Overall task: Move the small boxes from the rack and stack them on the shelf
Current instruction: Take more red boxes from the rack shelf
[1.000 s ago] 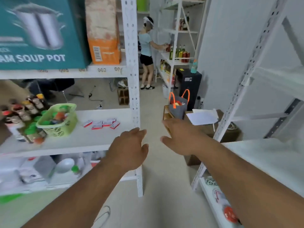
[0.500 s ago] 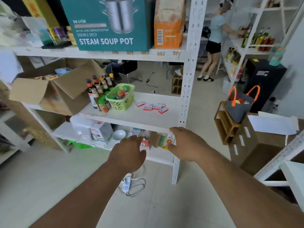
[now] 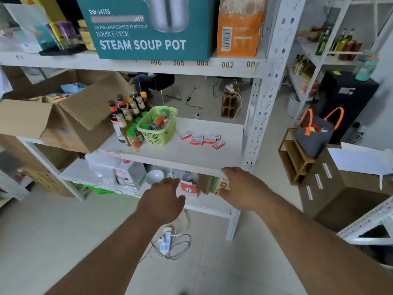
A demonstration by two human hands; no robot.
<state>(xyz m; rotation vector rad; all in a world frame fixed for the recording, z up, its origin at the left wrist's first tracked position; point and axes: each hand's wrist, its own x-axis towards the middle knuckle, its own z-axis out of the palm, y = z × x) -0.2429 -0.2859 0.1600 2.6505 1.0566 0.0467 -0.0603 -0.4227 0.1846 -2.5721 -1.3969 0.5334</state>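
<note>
Both hands reach forward, empty, with fingers loosely extended and palms down. The left hand point(image 3: 162, 198) hovers in front of the lower tier of the rack, the right hand point(image 3: 241, 189) just below the front edge of the middle shelf point(image 3: 180, 154), its fingertips close to that edge but not clearly touching it. The two hands are apart, with a gap between them through which packets on the lower tier show.

Compared with half a second ago, the hands hold nearly the same pose and spacing; the view has drawn closer to the rack point(image 3: 265, 99), so the shelves fill more of the frame, and the person who stood at the far shelving is no longer in view.

The small boxes point(image 3: 203, 139), red and white, lie in a loose cluster flat on the middle shelf, right of a green basket point(image 3: 158, 129) filled with small jars. Left of the basket stands a group of sauce bottles point(image 3: 127, 116), and beyond them an open cardboard box point(image 3: 63, 116). On the tier above sit a teal steam soup pot carton point(image 3: 144, 28) and an orange bag point(image 3: 239, 26). A power strip point(image 3: 165, 240) with coiled cable lies on the floor beneath the left wrist.
</note>
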